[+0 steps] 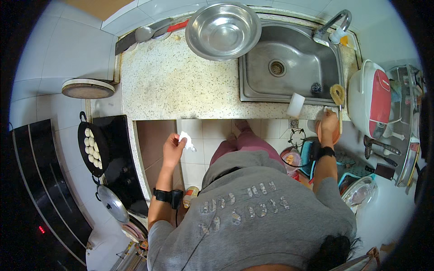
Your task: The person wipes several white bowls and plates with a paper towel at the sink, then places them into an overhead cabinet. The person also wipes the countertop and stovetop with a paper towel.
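Observation:
My left hand (pixel 174 149) is raised in front of the counter. Its thumb and fingers pinch a crumpled white tissue (pixel 187 142). My right hand (pixel 329 122) is at the counter's front edge, below the sink's right corner. A small white scrap (pixel 327 109), perhaps tissue too, shows at its fingertips, mostly hidden by them. Close beside that hand, a brush (pixel 337 95) with yellowish bristles lies over the sink rim, its handle pointing toward me. Partly behind the wrist is an orange-brown round container (pixel 334 136). A white sponge block (pixel 296 105) rests on the sink's front rim.
A steel basin (pixel 223 32) overlaps the left edge of the steel sink (pixel 257 74), which holds a scouring ball (pixel 316 87). Round white dough pieces (pixel 91 145) fill a black pan (pixel 81 152) on the stove (pixel 118 159). At right stand a rice cooker (pixel 368 98) and a hanging cleaver (pixel 381 171).

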{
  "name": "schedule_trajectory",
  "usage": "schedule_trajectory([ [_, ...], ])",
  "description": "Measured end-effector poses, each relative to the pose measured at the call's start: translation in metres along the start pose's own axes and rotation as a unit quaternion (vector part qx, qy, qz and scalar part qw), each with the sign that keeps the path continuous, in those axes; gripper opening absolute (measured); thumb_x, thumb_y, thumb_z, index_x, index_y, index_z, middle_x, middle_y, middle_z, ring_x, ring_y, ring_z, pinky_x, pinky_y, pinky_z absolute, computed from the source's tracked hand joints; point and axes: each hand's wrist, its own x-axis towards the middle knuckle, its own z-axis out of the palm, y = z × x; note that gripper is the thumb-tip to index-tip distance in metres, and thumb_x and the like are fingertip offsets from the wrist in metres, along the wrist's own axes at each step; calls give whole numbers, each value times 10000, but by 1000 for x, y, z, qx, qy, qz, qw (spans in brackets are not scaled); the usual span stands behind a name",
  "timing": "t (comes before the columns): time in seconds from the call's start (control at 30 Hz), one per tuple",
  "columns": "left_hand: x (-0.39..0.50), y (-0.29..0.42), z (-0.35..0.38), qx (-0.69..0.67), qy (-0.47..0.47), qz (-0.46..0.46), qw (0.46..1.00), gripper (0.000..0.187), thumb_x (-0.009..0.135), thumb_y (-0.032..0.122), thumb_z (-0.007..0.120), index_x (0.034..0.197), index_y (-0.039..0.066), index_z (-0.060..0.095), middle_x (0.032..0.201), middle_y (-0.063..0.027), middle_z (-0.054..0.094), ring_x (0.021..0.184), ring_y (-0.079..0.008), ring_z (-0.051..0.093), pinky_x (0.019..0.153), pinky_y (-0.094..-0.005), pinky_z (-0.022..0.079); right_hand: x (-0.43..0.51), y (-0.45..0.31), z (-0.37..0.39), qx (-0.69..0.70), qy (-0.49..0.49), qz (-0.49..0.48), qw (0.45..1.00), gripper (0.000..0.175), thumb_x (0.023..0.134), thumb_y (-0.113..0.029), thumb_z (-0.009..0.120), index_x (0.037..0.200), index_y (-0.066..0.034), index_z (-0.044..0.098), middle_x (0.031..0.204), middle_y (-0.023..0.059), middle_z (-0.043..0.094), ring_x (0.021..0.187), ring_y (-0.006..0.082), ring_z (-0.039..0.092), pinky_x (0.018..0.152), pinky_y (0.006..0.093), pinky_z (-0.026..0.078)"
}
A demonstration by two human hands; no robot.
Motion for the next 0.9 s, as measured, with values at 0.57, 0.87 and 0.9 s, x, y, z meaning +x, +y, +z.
schedule_trajectory([
  [0.57, -50, -4, -25, 5, 110, -47, 993, 102, 886, 71, 663, 866, 31, 571, 733, 31, 563, 651, -37, 480, 581, -211, 403, -51, -345, 102, 217, -16, -421, 880, 155, 785, -44, 595, 884, -59, 713, 973, 118, 626, 950, 323, 559, 825, 413, 490],
  [0.87, -101, -27, -38, -17, 164, -104, 981, 101, 897, 73, 660, 891, 31, 568, 803, 13, 600, 727, -49, 528, 657, -217, 441, -141, -372, 134, 139, -105, -620, 765, 114, 795, -39, 581, 845, -16, 681, 1019, 123, 618, 1037, 272, 552, 889, 398, 497],
  [0.9, -103, -27, -37, -28, 170, -107, 979, 98, 898, 72, 658, 895, 30, 569, 805, 11, 602, 731, -50, 532, 659, -218, 443, -149, -374, 131, 174, -132, -674, 706, 112, 783, -43, 593, 847, -28, 684, 1026, 112, 615, 1041, 255, 549, 900, 386, 495],
])
